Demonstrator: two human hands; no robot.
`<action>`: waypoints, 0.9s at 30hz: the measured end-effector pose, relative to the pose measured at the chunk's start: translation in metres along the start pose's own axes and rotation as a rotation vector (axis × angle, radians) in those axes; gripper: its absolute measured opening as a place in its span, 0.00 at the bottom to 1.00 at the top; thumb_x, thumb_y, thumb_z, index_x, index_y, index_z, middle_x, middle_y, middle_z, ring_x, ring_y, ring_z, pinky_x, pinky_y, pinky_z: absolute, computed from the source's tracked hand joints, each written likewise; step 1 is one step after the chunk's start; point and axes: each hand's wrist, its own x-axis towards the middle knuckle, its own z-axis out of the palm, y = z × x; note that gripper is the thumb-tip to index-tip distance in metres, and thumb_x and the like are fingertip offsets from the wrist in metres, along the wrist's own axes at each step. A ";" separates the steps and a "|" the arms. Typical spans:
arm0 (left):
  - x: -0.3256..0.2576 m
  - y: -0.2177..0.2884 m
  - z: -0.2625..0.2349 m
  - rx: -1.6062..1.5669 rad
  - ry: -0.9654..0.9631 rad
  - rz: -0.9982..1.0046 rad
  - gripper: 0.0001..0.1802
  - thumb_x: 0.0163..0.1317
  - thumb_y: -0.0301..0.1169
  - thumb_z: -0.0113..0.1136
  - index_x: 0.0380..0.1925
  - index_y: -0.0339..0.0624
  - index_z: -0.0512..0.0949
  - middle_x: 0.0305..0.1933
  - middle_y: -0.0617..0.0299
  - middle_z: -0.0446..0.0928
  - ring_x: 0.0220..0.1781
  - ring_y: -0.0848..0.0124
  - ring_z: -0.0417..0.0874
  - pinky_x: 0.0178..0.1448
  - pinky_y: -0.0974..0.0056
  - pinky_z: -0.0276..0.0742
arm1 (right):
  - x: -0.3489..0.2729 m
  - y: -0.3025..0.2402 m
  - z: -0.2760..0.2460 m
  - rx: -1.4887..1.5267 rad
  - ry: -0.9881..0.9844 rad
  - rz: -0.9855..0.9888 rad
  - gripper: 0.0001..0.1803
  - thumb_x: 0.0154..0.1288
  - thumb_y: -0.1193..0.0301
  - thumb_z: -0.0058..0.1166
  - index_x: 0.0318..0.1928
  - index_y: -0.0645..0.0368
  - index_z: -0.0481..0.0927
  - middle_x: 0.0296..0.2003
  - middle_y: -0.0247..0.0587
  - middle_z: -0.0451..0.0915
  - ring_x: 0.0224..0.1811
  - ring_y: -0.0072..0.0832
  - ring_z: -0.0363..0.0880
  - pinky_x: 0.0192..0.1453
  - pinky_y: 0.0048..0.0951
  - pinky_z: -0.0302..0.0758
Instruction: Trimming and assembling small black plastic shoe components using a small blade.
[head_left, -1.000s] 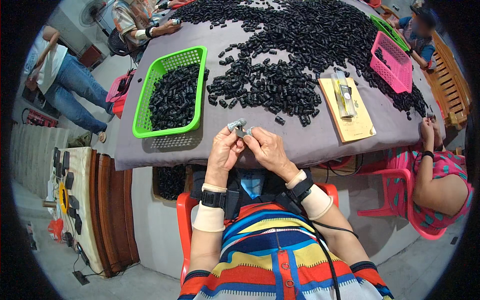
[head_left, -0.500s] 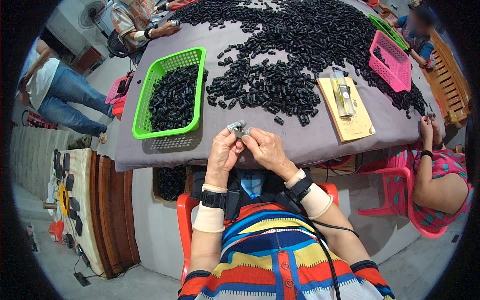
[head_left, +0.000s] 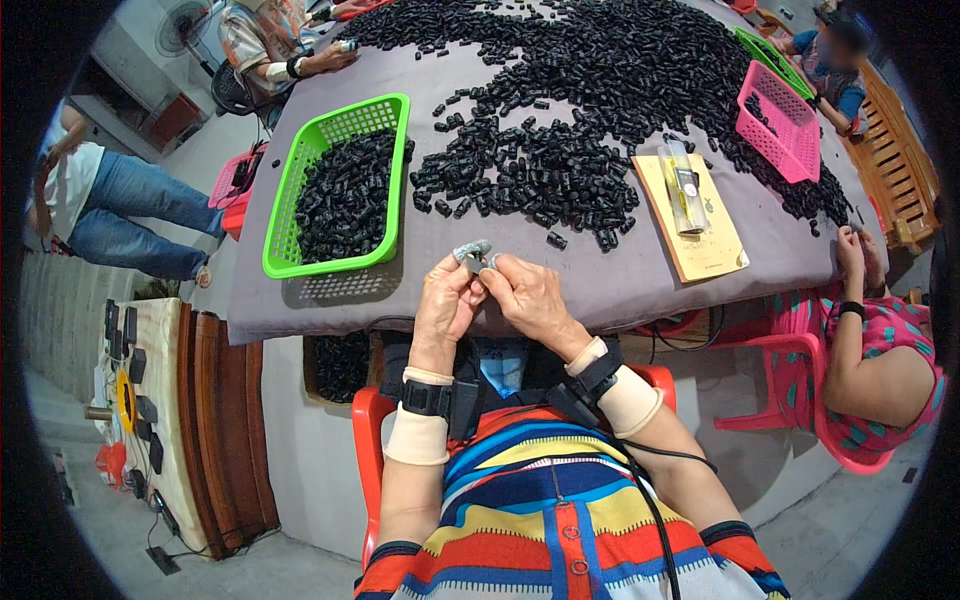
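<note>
My left hand point(head_left: 446, 302) and my right hand point(head_left: 536, 300) meet fingertip to fingertip over the table's near edge. Both are closed in a pinch around one small black plastic part point(head_left: 477, 261), mostly covered by the fingers. Greyish coverings wrap some fingertips, most plainly on the left index finger. Just beyond lies a loose pile of small black cylindrical parts point(head_left: 525, 175). To the left, a green plastic basket point(head_left: 400, 190) stands full of similar black parts.
A yellow booklet point(head_left: 715, 255) with a clear case on it lies right of my hands. Farther right are a pink basket point(head_left: 790, 150) and another green basket. Several people are around the table. A red chair point(head_left: 372, 430) is under me; a box of black parts stands below the table.
My fingers have shifted slightly around the small black part, which shows less now. The person standing at the far left has moved an arm and legs a little.
</note>
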 end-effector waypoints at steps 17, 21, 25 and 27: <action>-0.003 0.002 0.000 -0.026 -0.013 -0.028 0.12 0.64 0.25 0.49 0.47 0.35 0.74 0.29 0.64 0.75 0.23 0.80 0.71 0.25 0.75 0.67 | -0.003 0.002 -0.001 0.070 0.021 -0.036 0.12 0.61 0.65 0.50 0.26 0.58 0.70 0.22 0.44 0.73 0.24 0.45 0.74 0.24 0.41 0.67; -0.001 0.001 -0.001 -0.028 -0.011 -0.035 0.12 0.64 0.25 0.49 0.47 0.35 0.74 0.29 0.65 0.75 0.23 0.80 0.71 0.26 0.75 0.68 | -0.002 0.004 -0.001 0.056 0.019 -0.038 0.11 0.61 0.65 0.50 0.26 0.58 0.70 0.22 0.45 0.73 0.24 0.45 0.74 0.24 0.41 0.67; -0.001 0.000 -0.007 -0.054 -0.080 -0.037 0.14 0.62 0.23 0.51 0.48 0.36 0.72 0.33 0.64 0.76 0.24 0.81 0.72 0.28 0.77 0.70 | -0.003 0.003 -0.002 0.046 0.014 -0.036 0.11 0.61 0.65 0.50 0.26 0.58 0.70 0.22 0.45 0.73 0.24 0.45 0.74 0.24 0.41 0.68; 0.000 -0.001 -0.007 -0.054 -0.078 -0.042 0.14 0.62 0.23 0.51 0.48 0.36 0.73 0.33 0.64 0.76 0.25 0.81 0.72 0.28 0.77 0.71 | -0.003 0.003 -0.002 0.039 0.010 -0.035 0.11 0.61 0.65 0.50 0.26 0.58 0.70 0.22 0.45 0.73 0.24 0.45 0.74 0.24 0.41 0.68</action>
